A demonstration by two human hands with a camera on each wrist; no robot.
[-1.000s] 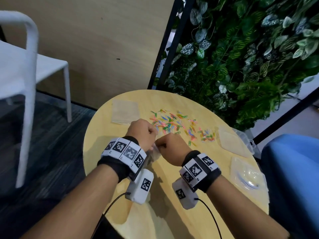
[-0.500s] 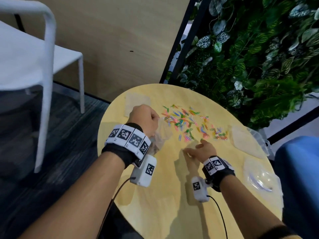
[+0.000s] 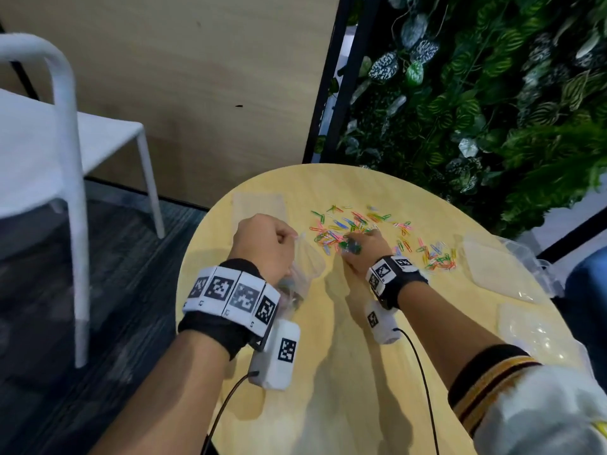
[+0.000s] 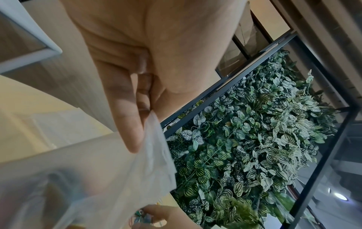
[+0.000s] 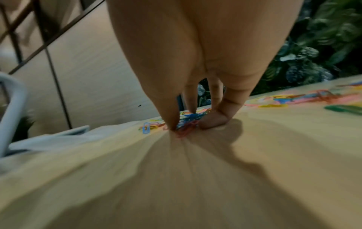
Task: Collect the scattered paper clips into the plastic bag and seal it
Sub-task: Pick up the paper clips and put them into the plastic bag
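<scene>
Coloured paper clips [image 3: 358, 223] lie scattered over the far half of the round wooden table [image 3: 328, 356]. My left hand [image 3: 279, 239] is a fist that grips the top edge of a clear plastic bag [image 3: 307, 261]; the bag hangs open toward the clips, with a few clips in its bottom. In the left wrist view the fingers [image 4: 127, 124] pinch the bag's rim [image 4: 156, 147]. My right hand [image 3: 356, 246] sits on the near edge of the pile. Its thumb and fingertips [image 5: 211, 120] are drawn together on the table round a small bunch of clips [image 5: 188, 124].
More clear bags lie flat at the table's far left [image 3: 258, 201] and right side [image 3: 492, 269], [image 3: 535, 326]. A second patch of clips [image 3: 437, 257] lies right of my right wrist. A white chair [image 3: 65, 152] stands to the left, a plant wall [image 3: 492, 93] behind the table.
My right hand left the bag's mouth and moved forward and right onto the clip pile, closing its fingers on clips. My left hand kept hold of the bag.
</scene>
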